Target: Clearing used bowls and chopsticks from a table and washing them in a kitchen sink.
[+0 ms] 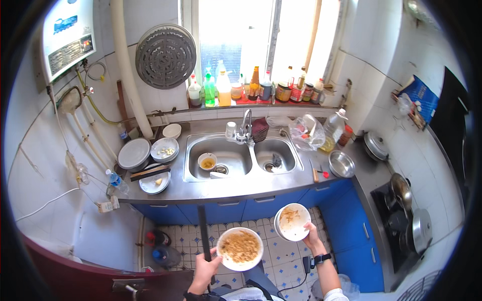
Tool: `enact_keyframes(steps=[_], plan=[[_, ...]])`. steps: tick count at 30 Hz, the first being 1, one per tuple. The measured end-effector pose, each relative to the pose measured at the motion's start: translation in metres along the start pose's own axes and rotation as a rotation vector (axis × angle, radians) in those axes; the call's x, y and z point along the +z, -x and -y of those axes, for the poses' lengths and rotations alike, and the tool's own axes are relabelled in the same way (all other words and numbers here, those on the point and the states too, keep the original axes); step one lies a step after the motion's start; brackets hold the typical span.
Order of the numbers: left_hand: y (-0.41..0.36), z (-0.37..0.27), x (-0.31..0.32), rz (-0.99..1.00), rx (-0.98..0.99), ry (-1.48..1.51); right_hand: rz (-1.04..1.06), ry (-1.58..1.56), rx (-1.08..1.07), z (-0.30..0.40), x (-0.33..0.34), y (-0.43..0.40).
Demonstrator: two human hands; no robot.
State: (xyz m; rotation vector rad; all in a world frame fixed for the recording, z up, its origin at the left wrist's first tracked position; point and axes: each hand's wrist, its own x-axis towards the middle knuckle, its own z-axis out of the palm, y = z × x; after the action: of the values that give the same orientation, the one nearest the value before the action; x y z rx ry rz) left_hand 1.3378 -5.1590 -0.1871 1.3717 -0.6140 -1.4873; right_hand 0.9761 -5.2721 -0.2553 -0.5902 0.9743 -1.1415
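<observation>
My left hand (204, 270) grips the edge of a white bowl (244, 266) with brown food, perhaps noodles or shreds, spread over its inside. In my right hand (312, 237) are stacked white bowls (294, 233), the top one tilted towards me with brown scraps stuck inside. Both hands are above the tiled floor, in front of the counter. Ahead is a steel double sink (237, 156). Its left basin holds a small bowl (201, 161) with yellowish-brown liquid and a white piece near the drain. A dark scrubber (276, 160) sits in the right basin.
Stacked plates (174, 153), chopsticks (150, 172) and a lidded pot (133, 152) stand left of the sink. A knife (314, 174) and a steel basin (341, 164) lie right. Bottles (223, 90) line the sill. A dark red door (101, 278) stands at lower left.
</observation>
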Motion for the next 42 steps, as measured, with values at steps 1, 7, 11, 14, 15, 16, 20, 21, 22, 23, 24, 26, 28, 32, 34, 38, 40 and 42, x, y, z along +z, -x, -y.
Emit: enact_keyframes(steps=[1,7,11,14,15,16,20,21,22,23,24,26,28,32,34,38,40,42], plan=[[-0.022,-0.003,0.004,-0.043,0.013,0.043,0.013,0.062,0.058,0.010,-0.002,-0.027],[-0.122,-0.022,0.017,-0.335,0.081,0.084,0.033,0.172,0.178,0.031,0.010,-0.152],[-0.175,-0.036,0.013,-0.476,0.094,0.124,0.121,0.206,0.289,0.036,0.044,-0.227],[-0.218,-0.048,0.009,-0.509,0.111,0.122,0.131,0.257,0.381,0.031,0.082,-0.281],[-0.234,-0.051,0.007,-0.525,0.110,0.112,0.118,0.267,0.386,0.024,0.090,-0.301],[-0.248,-0.064,0.011,-0.537,0.101,0.137,0.110,0.278,0.373,0.013,0.094,-0.321],[-0.313,-0.066,-0.009,-0.576,0.096,0.049,0.085,0.313,0.413,-0.019,0.131,-0.389],[-0.325,-0.077,-0.007,-0.585,0.087,0.049,0.075,0.314,0.423,-0.033,0.133,-0.409],[-0.335,-0.086,-0.009,-0.561,0.078,0.038,0.023,0.241,0.448,-0.048,0.128,-0.431],[-0.343,-0.091,-0.012,-0.548,0.066,0.030,-0.023,0.172,0.479,-0.060,0.128,-0.445],[-0.350,-0.093,-0.017,-0.556,0.049,0.034,-0.028,0.155,0.452,-0.063,0.138,-0.454],[-0.364,-0.096,-0.027,-0.559,0.027,0.013,0.005,0.153,0.431,-0.073,0.149,-0.477],[-0.374,-0.101,-0.035,-0.558,0.005,-0.033,-0.042,0.191,0.423,-0.081,0.155,-0.498],[-0.389,-0.095,-0.051,-0.568,-0.025,-0.107,-0.187,0.197,0.506,-0.108,0.143,-0.536],[-0.395,-0.097,-0.053,-0.565,-0.064,-0.087,-0.247,0.169,0.516,-0.118,0.137,-0.546],[-0.403,-0.087,-0.062,-0.576,-0.092,-0.115,-0.275,0.187,0.432,-0.126,0.145,-0.550],[-0.410,-0.085,-0.062,-0.578,-0.103,-0.149,-0.324,0.199,0.372,-0.125,0.147,-0.552],[-0.417,-0.092,-0.057,-0.571,-0.114,-0.183,-0.350,0.217,0.371,-0.125,0.144,-0.558]])
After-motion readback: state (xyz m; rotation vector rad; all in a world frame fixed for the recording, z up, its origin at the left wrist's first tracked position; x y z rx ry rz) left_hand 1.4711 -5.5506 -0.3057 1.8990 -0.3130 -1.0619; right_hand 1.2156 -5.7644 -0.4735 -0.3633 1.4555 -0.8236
